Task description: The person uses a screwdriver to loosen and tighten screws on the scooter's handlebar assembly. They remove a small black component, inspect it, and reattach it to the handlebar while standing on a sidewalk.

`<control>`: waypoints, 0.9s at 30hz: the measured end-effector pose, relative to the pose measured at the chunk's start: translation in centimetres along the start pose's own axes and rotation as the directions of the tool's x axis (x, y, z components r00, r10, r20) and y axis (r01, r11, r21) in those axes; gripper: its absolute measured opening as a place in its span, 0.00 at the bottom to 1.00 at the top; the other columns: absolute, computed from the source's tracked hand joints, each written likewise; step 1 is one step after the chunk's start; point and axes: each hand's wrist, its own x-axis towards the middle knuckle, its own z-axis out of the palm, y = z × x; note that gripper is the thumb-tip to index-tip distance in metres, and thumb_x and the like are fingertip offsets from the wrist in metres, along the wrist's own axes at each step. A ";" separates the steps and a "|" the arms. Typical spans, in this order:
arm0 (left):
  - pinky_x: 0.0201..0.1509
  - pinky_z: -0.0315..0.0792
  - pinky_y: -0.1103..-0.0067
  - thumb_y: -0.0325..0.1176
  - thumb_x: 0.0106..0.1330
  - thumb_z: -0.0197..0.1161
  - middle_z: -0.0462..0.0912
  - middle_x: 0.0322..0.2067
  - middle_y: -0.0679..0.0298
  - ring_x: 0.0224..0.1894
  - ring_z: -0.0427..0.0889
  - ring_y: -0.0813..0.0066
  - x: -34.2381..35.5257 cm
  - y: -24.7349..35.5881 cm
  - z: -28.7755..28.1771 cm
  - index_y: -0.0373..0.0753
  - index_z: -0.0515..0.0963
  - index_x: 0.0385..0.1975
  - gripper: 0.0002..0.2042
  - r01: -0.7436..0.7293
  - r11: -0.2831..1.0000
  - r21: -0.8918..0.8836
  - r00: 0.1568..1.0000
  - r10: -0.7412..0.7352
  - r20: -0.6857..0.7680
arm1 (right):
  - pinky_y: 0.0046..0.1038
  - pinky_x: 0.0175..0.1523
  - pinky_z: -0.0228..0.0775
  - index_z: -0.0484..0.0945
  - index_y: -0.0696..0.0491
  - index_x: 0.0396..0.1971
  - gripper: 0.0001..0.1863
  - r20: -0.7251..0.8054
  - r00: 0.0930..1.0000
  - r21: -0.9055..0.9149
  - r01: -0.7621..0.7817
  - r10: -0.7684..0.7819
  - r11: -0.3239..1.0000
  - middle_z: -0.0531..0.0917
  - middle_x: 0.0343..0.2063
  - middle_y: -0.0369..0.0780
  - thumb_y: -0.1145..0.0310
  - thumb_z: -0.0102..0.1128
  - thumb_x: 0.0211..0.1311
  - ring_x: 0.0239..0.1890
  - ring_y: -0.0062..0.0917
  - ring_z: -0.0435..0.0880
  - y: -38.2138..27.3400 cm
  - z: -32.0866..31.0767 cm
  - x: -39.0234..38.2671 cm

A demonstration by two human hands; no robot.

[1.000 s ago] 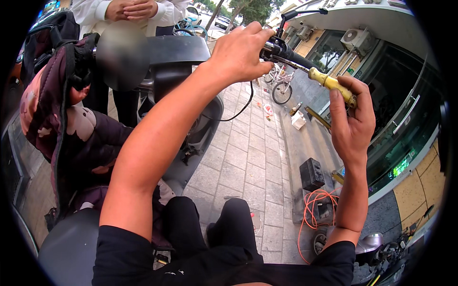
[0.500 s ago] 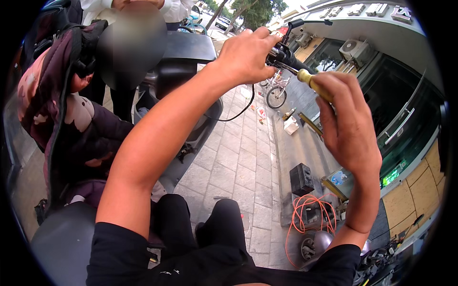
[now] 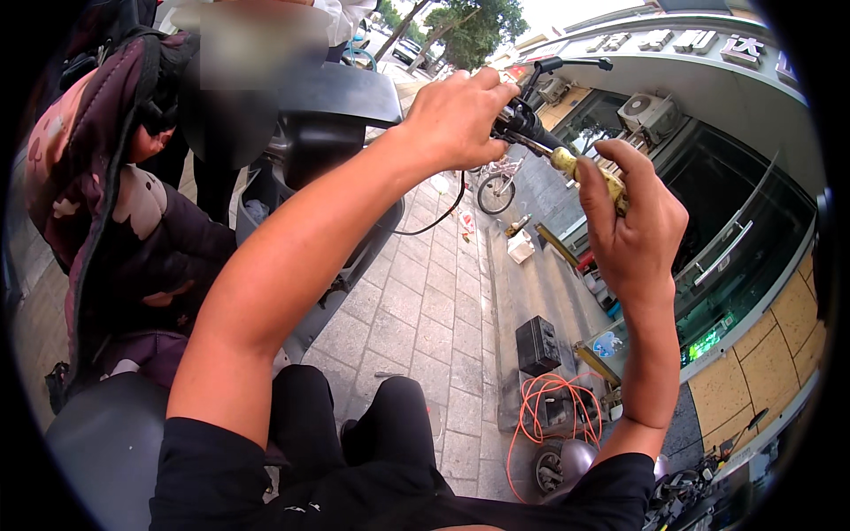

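Observation:
My left hand (image 3: 453,124) is closed over the black control housing (image 3: 522,119) on a scooter's handlebar, fingers on top and thumb below. In my right hand (image 3: 639,226) is a screwdriver (image 3: 565,161) with a yellowish handle, held between thumb and fingers. Its shaft points left into the underside of the housing, close to my left thumb. Where exactly the tip sits, I cannot make out. A black grip (image 3: 551,140) lies behind the shaft, and a thin black cable (image 3: 443,218) hangs below my left hand.
At left are a dark scooter panel (image 3: 341,96), a patterned quilted cover (image 3: 88,203) and a person in white sleeves (image 3: 350,19). A black box (image 3: 537,345) and an orange cord (image 3: 549,398) lie at lower right, by a shopfront. A bicycle (image 3: 496,193) stands farther off.
My right fingers have loosened and spread somewhat around the screwdriver handle, the index finger lifting. The left hand keeps its hold; the whole view has shifted slightly.

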 end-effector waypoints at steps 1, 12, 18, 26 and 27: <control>0.63 0.81 0.59 0.47 0.60 0.78 0.82 0.55 0.58 0.59 0.84 0.53 -0.1 -0.2 -0.1 0.42 0.78 0.70 0.37 0.002 1.000 0.005 1.000 -0.002 0.005 | 0.37 0.38 0.76 0.79 0.54 0.58 0.22 -0.021 1.000 0.030 -0.013 0.014 0.999 0.86 0.38 0.44 0.75 0.74 0.64 0.35 0.38 0.86 -0.4 0.2 0.2; 0.63 0.80 0.60 0.46 0.59 0.78 0.82 0.56 0.58 0.58 0.83 0.53 0.0 0.2 -0.5 0.43 0.78 0.70 0.36 0.018 1.000 -0.018 0.999 -0.017 0.034 | 0.35 0.41 0.78 0.80 0.53 0.57 0.20 0.029 0.998 0.022 -0.054 0.053 0.998 0.88 0.38 0.43 0.72 0.72 0.67 0.38 0.39 0.89 -1.3 -0.8 0.9; 0.63 0.80 0.60 0.47 0.60 0.78 0.81 0.57 0.58 0.59 0.83 0.52 -0.2 -0.3 -0.7 0.44 0.77 0.71 0.37 0.019 1.000 0.014 0.999 -0.019 0.035 | 0.34 0.43 0.77 0.80 0.52 0.55 0.22 -0.006 0.989 0.009 0.148 -0.148 0.989 0.85 0.36 0.42 0.76 0.73 0.61 0.39 0.39 0.87 -1.4 -0.8 1.6; 0.63 0.80 0.60 0.47 0.61 0.77 0.81 0.58 0.59 0.59 0.83 0.52 0.0 -0.1 -0.6 0.44 0.77 0.71 0.37 0.025 1.000 0.008 0.998 -0.025 0.049 | 0.33 0.37 0.76 0.83 0.51 0.49 0.13 -0.126 0.991 0.137 0.056 -0.038 0.989 0.86 0.28 0.39 0.68 0.74 0.67 0.29 0.36 0.87 -1.0 0.0 2.4; 0.63 0.80 0.59 0.47 0.61 0.77 0.81 0.58 0.59 0.59 0.83 0.52 0.0 -0.2 -0.6 0.44 0.77 0.71 0.37 0.029 1.000 0.013 0.998 -0.029 0.050 | 0.34 0.38 0.77 0.83 0.51 0.50 0.14 -0.106 0.993 0.127 0.065 -0.052 0.990 0.86 0.31 0.41 0.69 0.74 0.66 0.31 0.37 0.88 -0.7 0.0 2.4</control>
